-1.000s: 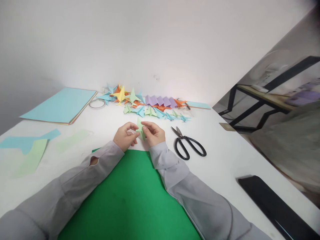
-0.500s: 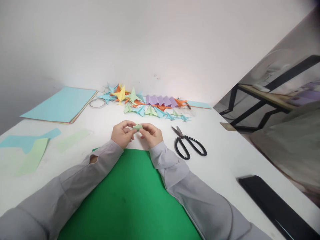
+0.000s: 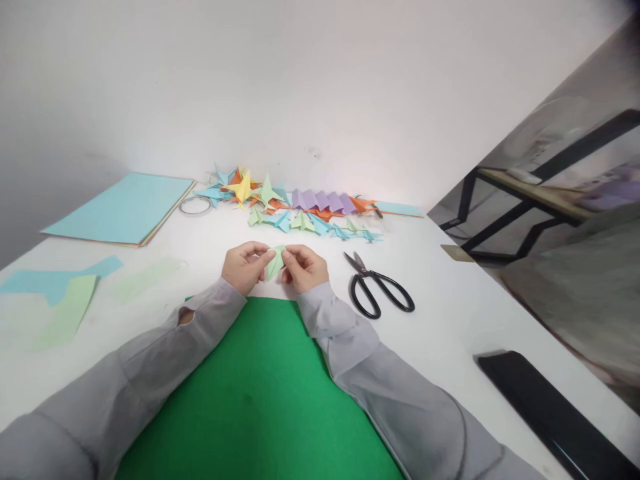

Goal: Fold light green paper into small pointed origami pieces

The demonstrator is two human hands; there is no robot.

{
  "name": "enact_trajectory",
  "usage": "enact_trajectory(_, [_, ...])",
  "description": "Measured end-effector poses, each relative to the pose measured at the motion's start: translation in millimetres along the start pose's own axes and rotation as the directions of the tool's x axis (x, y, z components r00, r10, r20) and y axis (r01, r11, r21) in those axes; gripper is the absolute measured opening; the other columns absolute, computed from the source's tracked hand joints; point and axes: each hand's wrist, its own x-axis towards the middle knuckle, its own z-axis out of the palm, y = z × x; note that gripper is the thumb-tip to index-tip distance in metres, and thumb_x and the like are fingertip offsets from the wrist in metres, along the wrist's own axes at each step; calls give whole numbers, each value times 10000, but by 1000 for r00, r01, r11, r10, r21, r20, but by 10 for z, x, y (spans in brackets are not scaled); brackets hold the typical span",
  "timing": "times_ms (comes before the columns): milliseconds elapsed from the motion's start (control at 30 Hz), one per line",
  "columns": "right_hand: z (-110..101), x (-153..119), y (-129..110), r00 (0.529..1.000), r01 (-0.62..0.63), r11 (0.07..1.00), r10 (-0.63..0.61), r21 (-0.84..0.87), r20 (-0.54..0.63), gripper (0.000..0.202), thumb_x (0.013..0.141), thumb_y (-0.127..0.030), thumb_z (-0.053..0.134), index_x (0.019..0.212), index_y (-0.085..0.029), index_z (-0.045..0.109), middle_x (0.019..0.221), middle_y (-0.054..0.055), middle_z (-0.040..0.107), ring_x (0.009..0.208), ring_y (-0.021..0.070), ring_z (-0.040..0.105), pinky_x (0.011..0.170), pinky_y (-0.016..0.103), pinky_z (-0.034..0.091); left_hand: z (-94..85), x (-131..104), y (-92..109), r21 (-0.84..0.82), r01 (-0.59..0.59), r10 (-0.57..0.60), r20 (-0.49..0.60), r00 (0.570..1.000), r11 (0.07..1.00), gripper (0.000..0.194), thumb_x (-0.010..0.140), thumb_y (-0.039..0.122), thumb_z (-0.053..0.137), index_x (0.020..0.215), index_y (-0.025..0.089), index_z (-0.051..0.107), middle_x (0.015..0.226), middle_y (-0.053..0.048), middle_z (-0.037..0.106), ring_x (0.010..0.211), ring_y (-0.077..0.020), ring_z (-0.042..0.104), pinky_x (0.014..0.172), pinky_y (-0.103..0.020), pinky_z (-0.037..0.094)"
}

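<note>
Between my two hands is a small piece of folded light-green paper (image 3: pixel 275 263), its creased, tapering face turned up. My left hand (image 3: pixel 246 267) pinches its left edge between thumb and fingers. On the other edge, my right hand (image 3: pixel 304 267) grips it the same way, thumb on top. Both hands are just past the far edge of a green mat (image 3: pixel 250 387) that lies under my forearms. A pair of black-handled scissors (image 3: pixel 371 280) rests to the right of my right hand, blades pointing away and slightly apart.
Folded paper pieces in several colours, including a purple pleated strip (image 3: pixel 323 201), line the wall. At left lie a stack of coloured paper (image 3: pixel 120 210), a roll of tape (image 3: pixel 195 206), blue scraps (image 3: pixel 45 283) and green scraps (image 3: pixel 70 310). A long black object (image 3: pixel 550 413) sits front right.
The light-green paper has been turned or opened out between my fingers and now shows a larger, creased face. My hands have barely shifted, and the other things stay put.
</note>
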Motion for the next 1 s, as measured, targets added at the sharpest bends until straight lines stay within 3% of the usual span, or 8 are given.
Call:
enact_trajectory(200, [10, -9, -26, 1000, -25, 1000, 25, 6, -12, 227, 634, -371, 606, 737, -169, 591, 401, -65, 498, 328, 97, 478, 314, 206, 351, -5, -1, 17, 59, 103, -108, 89, 990, 993, 323, 694, 444, 561, 734, 125, 596, 334, 42, 483, 278, -78, 417, 317, -182, 334])
enact_trajectory(433, [-25, -4, -130, 998, -64, 998, 63, -17, -27, 206, 598, -361, 604, 664, -165, 596, 497, -35, 530, 440, 96, 489, 358, 207, 375, 5, -12, 45, 103, 147, -159, 123, 980, 984, 152, 661, 245, 544, 650, 115, 623, 341, 31, 496, 303, -76, 438, 339, -177, 350])
enact_trajectory(633, [-11, -4, -145, 990, -139, 990, 139, -11, -13, 227, 546, -370, 623, 624, -176, 532, 489, -45, 502, 434, 92, 453, 343, 205, 352, 16, -19, 83, 74, 128, -136, 115, 984, 989, 139, 627, 193, 535, 640, 100, 638, 341, 29, 505, 290, -67, 420, 331, -175, 340])
enact_trajectory(833, [-33, 4, -168, 976, -215, 974, 212, 73, 39, 242, 449, -211, 580, 682, -183, 518, 556, -50, 526, 461, 92, 465, 343, 190, 353, 7, -15, 58, 42, 126, -129, 76, 989, 991, 154, 584, 197, 574, 660, 93, 658, 366, 23, 533, 297, -67, 430, 333, -182, 350])
enact_trajectory(1000, [-36, 5, -116, 994, -106, 989, 103, 98, 38, 218, 466, -165, 515, 680, -203, 520, 545, -64, 520, 423, 88, 426, 323, 190, 345, -2, 10, 35, 37, 124, -125, 3, 992, 992, 149, 554, 202, 601, 642, 98, 662, 353, 37, 515, 306, -58, 421, 338, -176, 347])
